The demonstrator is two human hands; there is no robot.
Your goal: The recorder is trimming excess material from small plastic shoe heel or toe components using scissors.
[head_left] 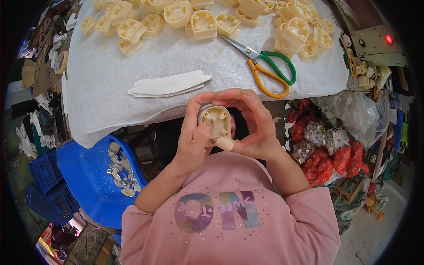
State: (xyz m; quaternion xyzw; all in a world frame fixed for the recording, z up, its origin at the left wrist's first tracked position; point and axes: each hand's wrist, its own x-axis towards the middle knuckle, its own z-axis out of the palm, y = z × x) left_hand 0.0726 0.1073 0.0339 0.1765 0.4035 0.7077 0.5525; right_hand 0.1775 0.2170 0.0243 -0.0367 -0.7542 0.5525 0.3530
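The white-covered tabletop (106,84) is lit brightly and softly, while the space under its front edge is left in deep shadow. Small glints are thrown off the clear plastic (355,117), and a red glow is given by a small lamp (389,39). Outlying edges are bowed and softened; the corners are swallowed by black.

On the cloth (106,84), scissors (252,53) lie right of the strips (170,84) (heaped pieces (204,25) behind)

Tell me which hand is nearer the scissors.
Right. The right hand is just below the scissors in the picture; the left hand is farther off, toward their lower left.
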